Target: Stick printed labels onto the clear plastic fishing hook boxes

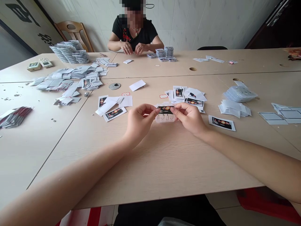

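Fish-hook pack [165, 117], clear plastic with a black label [166, 109], sits near the middle of the table [164, 163], pinched narrowly between the left hand [141, 118] and right hand [188, 118]. Toward the far left corner, stacked packs [69, 51] look done, while loose labels [185, 98] and white cards [137, 85] lie scattered, unpacked.

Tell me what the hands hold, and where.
The left hand and right hand pinch a black printed label strip by its ends, over a clear plastic hook tray.
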Demonstrator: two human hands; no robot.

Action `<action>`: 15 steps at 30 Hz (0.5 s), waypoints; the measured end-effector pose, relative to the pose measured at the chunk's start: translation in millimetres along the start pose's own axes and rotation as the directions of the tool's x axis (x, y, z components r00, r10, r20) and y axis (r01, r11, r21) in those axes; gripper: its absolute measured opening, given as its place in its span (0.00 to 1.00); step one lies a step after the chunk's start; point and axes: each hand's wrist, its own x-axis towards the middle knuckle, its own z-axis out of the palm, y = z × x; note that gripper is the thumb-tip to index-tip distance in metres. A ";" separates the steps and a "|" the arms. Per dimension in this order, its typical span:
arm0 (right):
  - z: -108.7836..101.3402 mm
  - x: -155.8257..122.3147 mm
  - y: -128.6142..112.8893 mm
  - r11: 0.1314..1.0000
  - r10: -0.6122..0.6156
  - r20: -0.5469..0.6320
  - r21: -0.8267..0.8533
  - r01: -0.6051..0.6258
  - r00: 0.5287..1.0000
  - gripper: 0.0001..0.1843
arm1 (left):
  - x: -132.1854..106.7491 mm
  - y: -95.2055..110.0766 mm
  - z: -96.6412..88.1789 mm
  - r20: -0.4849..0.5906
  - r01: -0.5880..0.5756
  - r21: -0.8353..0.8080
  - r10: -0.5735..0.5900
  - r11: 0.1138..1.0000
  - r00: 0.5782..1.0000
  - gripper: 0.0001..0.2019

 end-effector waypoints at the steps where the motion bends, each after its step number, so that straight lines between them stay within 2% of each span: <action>1: 0.3 0.4 -0.3 1.000 -0.014 -0.011 -0.007 0.014 1.000 0.13 | -0.2 0.1 -0.2 -0.006 0.000 0.016 0.000 1.000 1.000 0.11; 7: 0.7 1.6 -1.0 0.999 -0.046 -0.032 0.012 0.047 0.998 0.12 | -0.3 0.0 -1.2 -0.036 0.094 0.046 -0.092 0.994 0.995 0.14; 15: -0.8 0.5 -0.1 0.998 -0.034 0.028 0.055 0.032 0.999 0.18 | 2.0 -2.9 0.4 0.086 0.192 -0.238 -0.176 0.952 0.981 0.12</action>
